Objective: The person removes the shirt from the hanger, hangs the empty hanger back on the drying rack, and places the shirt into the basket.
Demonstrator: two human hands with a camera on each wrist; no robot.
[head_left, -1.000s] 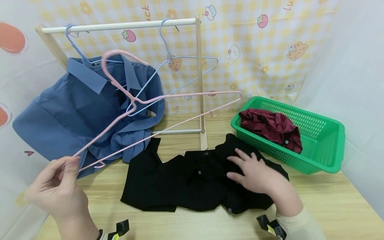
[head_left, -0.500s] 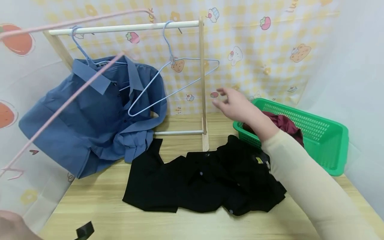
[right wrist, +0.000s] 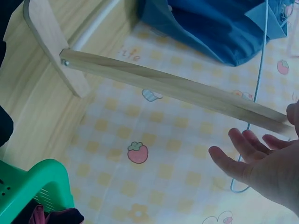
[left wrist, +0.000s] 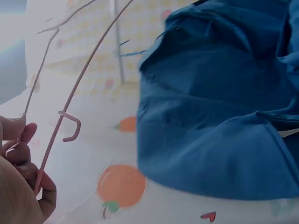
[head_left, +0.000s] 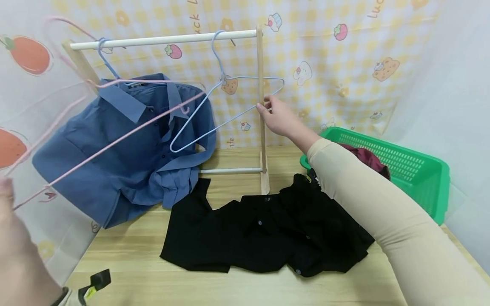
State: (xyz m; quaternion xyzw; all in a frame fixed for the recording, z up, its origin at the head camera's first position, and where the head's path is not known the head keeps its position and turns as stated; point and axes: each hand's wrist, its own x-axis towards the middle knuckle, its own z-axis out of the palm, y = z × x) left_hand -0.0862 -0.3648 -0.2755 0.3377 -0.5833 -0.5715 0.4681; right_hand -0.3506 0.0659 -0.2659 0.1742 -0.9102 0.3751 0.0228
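My left hand [head_left: 19, 250] pinches a pink wire hanger [left wrist: 86, 70] near one lower corner. The hanger spreads up and right across the head view, in front of a blue shirt [head_left: 95, 182]. That shirt hangs on a light-blue hanger on the rack. At the rack's right wooden post [head_left: 262, 140], my right hand [head_left: 281, 119] has its thumb and fingertips close to the post and the bare light-blue hanger [head_left: 223, 79]. In the right wrist view its fingers extend loosely below the post, beside the hanger's wire. A black shirt [head_left: 237, 238] lies spread on the table.
The rack's white rail [head_left: 160, 40] runs across the back. On the right stands a green mesh basket [head_left: 440, 187] holding a maroon garment [head_left: 369, 159], partly behind my right sleeve. A checked, printed cloth [head_left: 344, 76] hangs behind everything.
My right hand has lifted from the black shirt and moved up and left to the rack post. My left hand has shifted left with the pink hanger, which swung about.
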